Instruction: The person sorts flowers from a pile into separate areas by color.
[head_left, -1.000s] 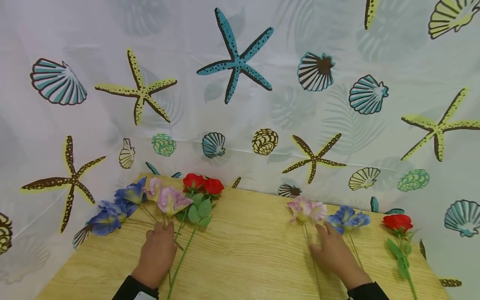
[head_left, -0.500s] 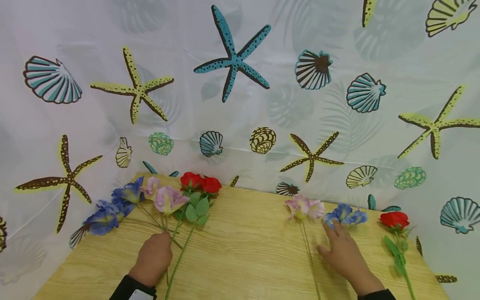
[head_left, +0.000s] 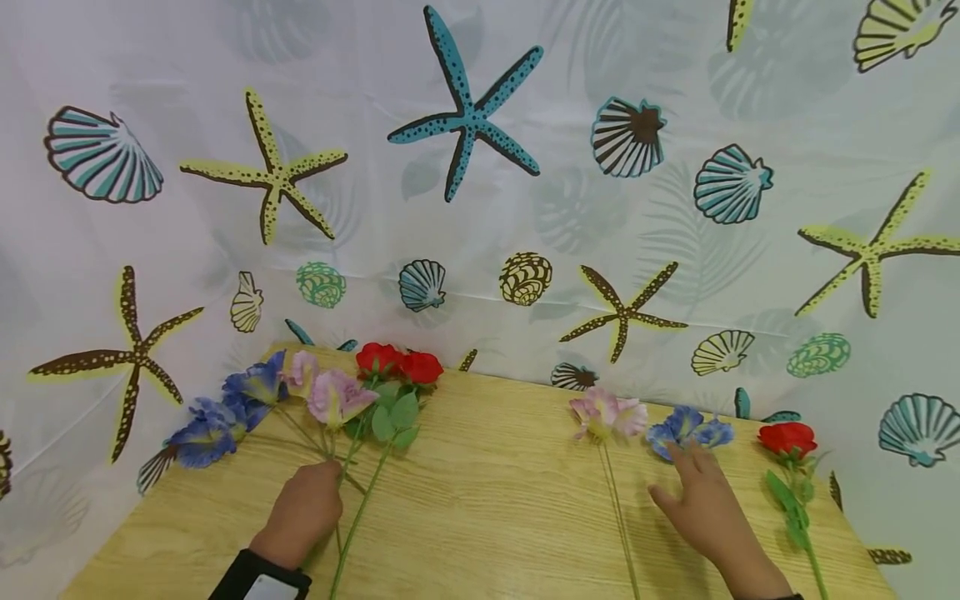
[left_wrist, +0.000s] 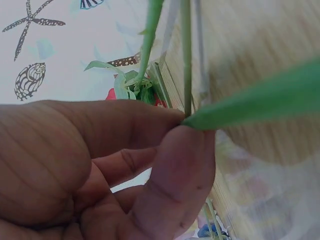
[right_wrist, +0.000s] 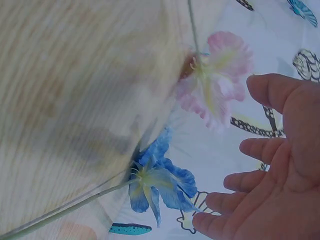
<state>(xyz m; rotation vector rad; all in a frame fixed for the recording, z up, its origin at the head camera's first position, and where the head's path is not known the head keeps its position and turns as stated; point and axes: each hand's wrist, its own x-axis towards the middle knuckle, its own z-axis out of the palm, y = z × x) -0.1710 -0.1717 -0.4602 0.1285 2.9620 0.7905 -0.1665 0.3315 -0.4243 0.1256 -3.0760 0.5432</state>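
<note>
In the left wrist view my left hand [head_left: 302, 510] pinches a thin green flower stem [left_wrist: 186, 55] between thumb and forefinger; a narrow green leaf [left_wrist: 260, 97] sticks out beside the pinch. That hand is over the left bunch, just below the pink flowers [head_left: 339, 398] and the red roses [head_left: 420, 367]. Which bloom the pinched stem belongs to is hard to tell. My right hand [head_left: 705, 508] hovers with spread fingers over the stem of the right blue flower [head_left: 678, 429], holding nothing. The right wrist view shows its fingers apart from the blue flower [right_wrist: 162, 180] and the pink flower [right_wrist: 217, 77].
Blue flowers [head_left: 206, 433] lie at the table's left edge. To the right are a pink flower [head_left: 600, 412] and a single red rose [head_left: 787, 440] with leaves. The wooden table [head_left: 487, 500] meets a white cloth [head_left: 510, 217] printed with starfish and shells.
My right hand has moved right, from between the pink and blue flowers to over the blue flower's stem. My left hand has drawn slightly down from the pink flowers, toward me.
</note>
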